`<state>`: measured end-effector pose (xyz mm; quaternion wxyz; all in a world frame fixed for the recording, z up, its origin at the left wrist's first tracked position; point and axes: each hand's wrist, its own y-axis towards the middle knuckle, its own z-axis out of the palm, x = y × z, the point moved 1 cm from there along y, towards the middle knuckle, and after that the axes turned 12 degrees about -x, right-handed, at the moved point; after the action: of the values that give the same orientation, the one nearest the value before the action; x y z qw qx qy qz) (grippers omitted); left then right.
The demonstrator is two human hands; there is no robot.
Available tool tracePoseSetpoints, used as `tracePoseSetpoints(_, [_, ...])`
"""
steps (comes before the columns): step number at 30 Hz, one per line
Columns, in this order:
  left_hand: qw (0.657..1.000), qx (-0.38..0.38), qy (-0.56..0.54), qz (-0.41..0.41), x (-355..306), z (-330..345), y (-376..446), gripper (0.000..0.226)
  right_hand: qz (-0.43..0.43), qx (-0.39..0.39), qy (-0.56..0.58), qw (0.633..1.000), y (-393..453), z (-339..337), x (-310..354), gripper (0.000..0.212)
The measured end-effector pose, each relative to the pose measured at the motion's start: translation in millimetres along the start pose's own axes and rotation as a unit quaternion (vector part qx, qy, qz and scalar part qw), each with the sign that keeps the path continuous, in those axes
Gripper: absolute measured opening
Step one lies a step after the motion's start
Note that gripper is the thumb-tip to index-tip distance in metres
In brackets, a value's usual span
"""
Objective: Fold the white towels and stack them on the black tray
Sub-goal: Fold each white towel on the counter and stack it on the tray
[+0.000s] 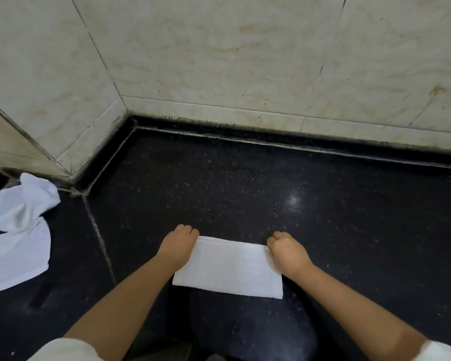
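Two hands hold one folded white towel (228,267) by its far corners. The left hand (179,242) grips the far left corner, fingers curled over the edge; the right hand (287,250) pinches the far right corner, its fingers bunched tight on the cloth. The towel forms a neat rectangle over the black speckled counter (245,183), its near edge toward the person. Well to the left, a loose heap of white towels (18,230) lies crumpled on the counter by the corner of the tiled wall (219,53). White sleeves (63,350) show at the bottom edge.
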<state>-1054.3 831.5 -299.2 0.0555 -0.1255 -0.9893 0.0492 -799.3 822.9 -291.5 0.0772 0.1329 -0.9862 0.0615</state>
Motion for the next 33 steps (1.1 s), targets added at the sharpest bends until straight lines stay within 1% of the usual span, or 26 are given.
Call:
tracePoseSetpoints(6, [0.998,0.021,0.033,0.051,7,-5,-1,0.032,-0.012,0.041,-0.021,0.999,6,-9,8,0.03])
tracePoseSetpoints(10, [0.995,0.047,0.038,0.075,12,-9,-3,0.044,-0.017,0.093,-0.051,0.994,10,-14,12,0.032])
tracePoseSetpoints(12, [0.993,0.047,0.051,0.092,15,-12,-3,0.037,-0.024,0.12,-0.056,0.991,13,-20,13,0.028])
tracePoseSetpoints(13, [0.994,0.028,0.051,0.093,16,-16,-3,0.031,-0.024,0.119,-0.053,0.991,17,-24,13,0.028])
tracePoseSetpoints(14, [0.994,-0.02,0.04,0.095,17,-23,0,0.023,-0.019,0.102,-0.046,0.994,22,-30,11,0.028])
tracePoseSetpoints(15, [0.992,-0.083,0.02,0.095,20,-34,2,0.017,-0.01,0.068,-0.035,0.997,27,-38,9,0.029])
tracePoseSetpoints(16, [0.988,-0.128,0.001,0.085,24,-44,5,0.014,0.002,0.016,-0.02,1.0,32,-47,6,0.028])
tracePoseSetpoints(17, [0.985,-0.155,-0.024,0.073,27,-54,6,0.015,0.008,-0.056,0.001,0.998,35,-57,3,0.026])
tracePoseSetpoints(18, [0.978,-0.191,-0.04,0.075,30,-62,7,0.019,0.002,-0.141,0.022,0.99,36,-67,1,0.023])
tracePoseSetpoints(20, [0.959,-0.263,-0.049,0.092,34,-73,2,0.029,-0.031,-0.286,0.055,0.956,31,-80,-4,0.014])
tracePoseSetpoints(21, [0.951,-0.286,-0.059,0.098,32,-77,-3,0.029,-0.048,-0.338,0.063,0.938,25,-80,-6,0.013])
tracePoseSetpoints(22, [0.947,-0.297,-0.069,0.105,31,-71,-8,0.027,-0.056,-0.362,0.067,0.928,18,-76,-8,0.012])
tracePoseSetpoints(24, [0.944,-0.29,-0.083,0.133,26,-48,-23,0.02,-0.062,-0.355,0.055,0.931,2,-56,-10,0.016])
tracePoseSetpoints(25, [0.949,-0.265,-0.078,0.149,23,-31,-32,0.016,-0.067,-0.328,0.042,0.941,-8,-42,-10,0.015])
tracePoseSetpoints(26, [0.957,-0.229,-0.06,0.166,20,-14,-41,0.016,-0.079,-0.283,0.018,0.956,-18,-25,-10,0.011])
tracePoseSetpoints(27, [0.966,-0.182,-0.035,0.179,15,1,-50,0.021,-0.09,-0.235,-0.013,0.968,-27,-10,-9,0.011])
tracePoseSetpoints(28, [0.974,-0.135,-0.019,0.182,10,14,-58,0.03,-0.1,-0.188,-0.042,0.976,-35,4,-9,0.02])
tracePoseSetpoints(29, [0.979,-0.106,-0.02,0.171,7,22,-64,0.037,-0.103,-0.155,-0.058,0.981,-41,15,-9,0.029])
tracePoseSetpoints(30, [0.982,-0.1,-0.023,0.16,6,25,-68,0.04,-0.098,-0.141,-0.059,0.983,-45,19,-8,0.035])
tracePoseSetpoints(31, [0.982,-0.107,-0.02,0.152,5,24,-69,0.038,-0.093,-0.138,-0.06,0.984,-46,18,-7,0.037])
tracePoseSetpoints(33, [0.981,-0.131,-0.012,0.141,4,18,-66,0.026,-0.073,-0.152,-0.049,0.985,-45,14,-5,0.038])
